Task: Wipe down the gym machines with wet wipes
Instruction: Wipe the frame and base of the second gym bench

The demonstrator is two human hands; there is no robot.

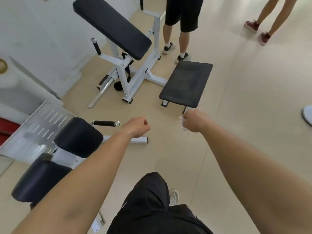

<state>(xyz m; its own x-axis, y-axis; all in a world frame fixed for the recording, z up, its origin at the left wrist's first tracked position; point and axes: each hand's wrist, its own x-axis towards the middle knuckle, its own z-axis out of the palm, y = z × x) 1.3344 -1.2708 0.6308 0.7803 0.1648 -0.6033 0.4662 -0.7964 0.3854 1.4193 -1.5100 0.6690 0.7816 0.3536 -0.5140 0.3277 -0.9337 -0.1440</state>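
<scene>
1. Black vinyl is what most of this job comes down to: from my head camera I look down on the long angled pad of a white-framed machine against the wall, with a flat black bench just beside its base.
2. My right hand is curled into a fist around a crumpled wet wipe, of which only a pale, translucent scrap shows at the thumb side. It hangs in the air near the bench's closest corner, touching nothing.
3. My left hand is loosely closed and looks empty. It hovers above the floor, near the black foam handle of the machine at my left.
4. That nearer machine carries two rounded black pads, one behind the other, beside a ribbed metal plate.
5. How much is already wiped, I cannot tell: no pad shows a wet sheen or streaks clear enough to read, and the view is slightly blurred.
6. My judgement is that the wiping sits between surfaces, and the bench, the long pad, the handles and the rounded pads may all remain.
7. Two other people stand beyond the bench, apart from my hands.
</scene>
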